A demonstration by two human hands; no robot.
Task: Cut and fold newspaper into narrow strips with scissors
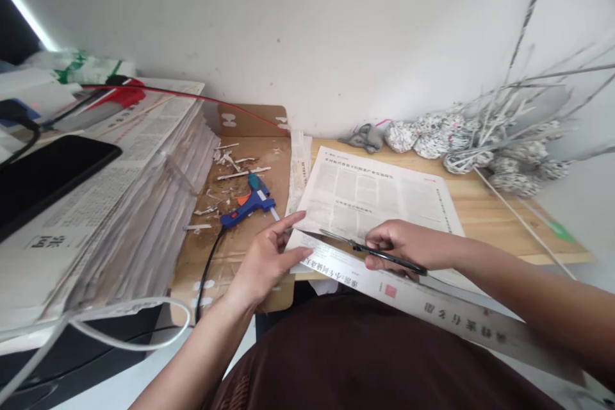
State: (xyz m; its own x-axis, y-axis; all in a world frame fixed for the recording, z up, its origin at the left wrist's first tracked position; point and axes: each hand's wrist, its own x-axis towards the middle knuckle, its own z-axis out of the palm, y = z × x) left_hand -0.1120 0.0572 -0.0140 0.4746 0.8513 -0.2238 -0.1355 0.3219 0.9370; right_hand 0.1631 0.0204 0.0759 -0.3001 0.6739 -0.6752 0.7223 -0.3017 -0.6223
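Observation:
My right hand (pixel 391 246) is closed around the black handles of a pair of scissors (pixel 343 238), whose blades point left along a cut in a newspaper (pixel 375 189). Below the blades, a long newspaper strip (pixel 369 280) hangs over the table's front edge and runs off to the lower right. At the left end of the cut, my left hand (pixel 271 253) pinches the newspaper between thumb and fingers. The strip still looks joined to the sheet near those fingers.
A blue glue gun (pixel 250 202) lies on brown cardboard (pixel 276 157) among paper scraps. Left of it rises a tall newspaper stack (pixel 148 134) bearing a black phone (pixel 52 173). Woven paper balls (pixel 432 134) with long paper sticks (pixel 523 83) stand at the back right beside a grey cloth (pixel 365 138).

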